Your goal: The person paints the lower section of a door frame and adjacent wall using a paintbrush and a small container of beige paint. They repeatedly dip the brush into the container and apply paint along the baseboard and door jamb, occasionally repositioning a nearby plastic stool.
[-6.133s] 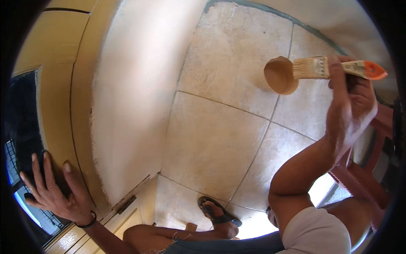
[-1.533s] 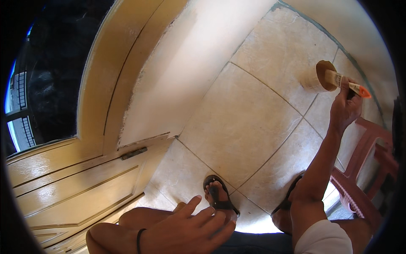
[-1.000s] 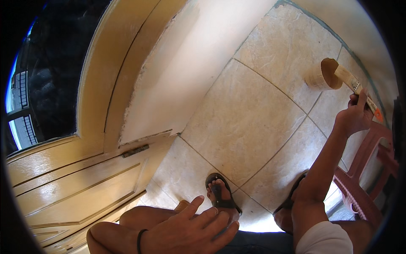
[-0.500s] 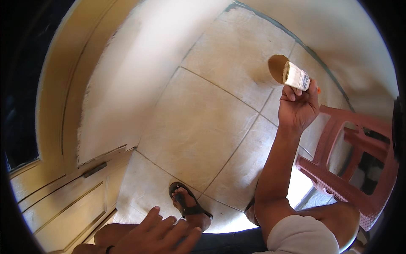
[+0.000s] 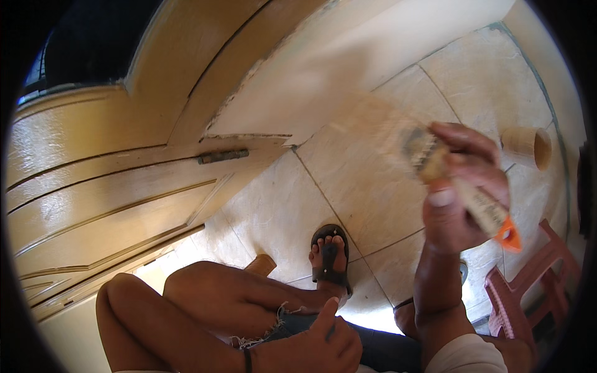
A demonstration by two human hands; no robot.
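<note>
Your right grip [image 5: 457, 211] clasps the brush [image 5: 488, 212] above the floor [image 5: 336, 180], your left grip [image 5: 311, 345] shows too little to tell, and blurred bristles [image 5: 373, 121], if wet and swung fast, could spatter the wall [image 5: 367, 56].

The brush [image 5: 429, 155] in your right hand [image 5: 448, 214] has a pale tan handle [image 5: 477, 205] tipped bright orange. Right of your grip, you have a light-brown cup [image 5: 517, 143]; lower right, a dusty-red chair [image 5: 500, 298]. Left of it, your door [image 5: 106, 199] is glossy golden yellow. Behind it, darker lines grid mottled beige tiles [image 5: 367, 186].
</note>
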